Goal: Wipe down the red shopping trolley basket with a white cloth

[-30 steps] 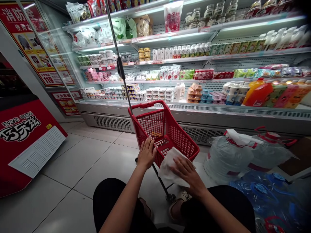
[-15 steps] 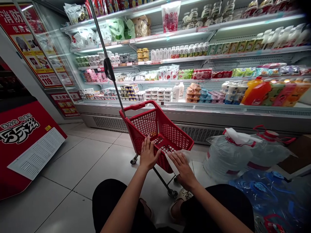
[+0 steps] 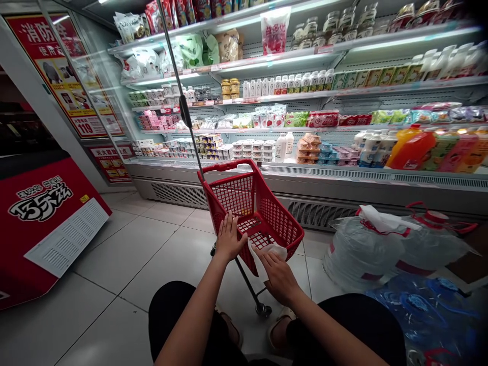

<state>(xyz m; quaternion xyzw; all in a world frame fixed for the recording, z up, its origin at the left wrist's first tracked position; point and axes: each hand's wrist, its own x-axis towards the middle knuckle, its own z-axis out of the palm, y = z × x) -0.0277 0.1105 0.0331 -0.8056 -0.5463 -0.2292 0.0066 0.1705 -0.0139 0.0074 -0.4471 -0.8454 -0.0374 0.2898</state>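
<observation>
A red plastic shopping cart (image 3: 244, 195) stands before me with its basket tilted. My left hand (image 3: 229, 242) lies spread on the cart's near left side, fingers stretched, holding nothing. Against the near edge of the basket, my right hand (image 3: 277, 277) presses a thin white tissue (image 3: 278, 249), which sticks out above the fingers and hangs down beside them. The fingertips of that hand are partly hidden by the tissue. A thin metal pole (image 3: 173, 58) with a black grip rises from the cart's handle corner.
A refrigerated shelf unit (image 3: 244, 173) with dairy and drinks runs across the back. To the right are bagged water jugs (image 3: 362, 251) and blue-tinted bottles (image 3: 415, 310) on the floor. A red freezer chest (image 3: 41, 229) stands left, on the tiled floor (image 3: 99, 325).
My right hand has slid left along the basket edge with the tissue, closer to my left hand. My left hand stays on the cart. The view has shifted slightly.
</observation>
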